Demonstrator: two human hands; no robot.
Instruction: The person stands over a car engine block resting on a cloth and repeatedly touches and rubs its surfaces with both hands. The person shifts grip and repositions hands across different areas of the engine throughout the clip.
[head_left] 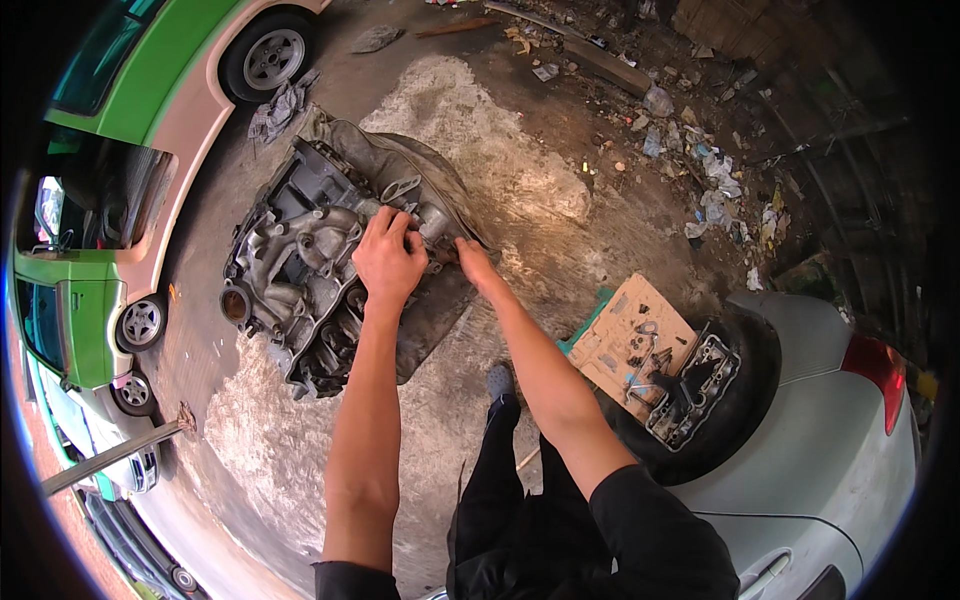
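Note:
A grey, greasy car engine (pixel 300 240) with cast metal pipes lies on a dark cloth (pixel 440 325) on the ground. My left hand (pixel 388 258) is over its right side, fingers bent and closed at a metal part (pixel 432 221). What these fingers grip is hidden beneath them. Close by on the right, my right hand (pixel 472 264) reaches to the same end of the engine. Its fingers are closed around something small that I cannot make out. A flat, looped metal piece (pixel 402 188) sits just beyond my left hand.
To the right, a tyre (pixel 755 400) bears a brown board (pixel 632 325) with loose metal parts and a gasket-like frame (pixel 705 390). A silver car (pixel 830 450) stands beside it. A green and beige vehicle (pixel 165 130) is at the left. Litter (pixel 718 180) covers the far right ground.

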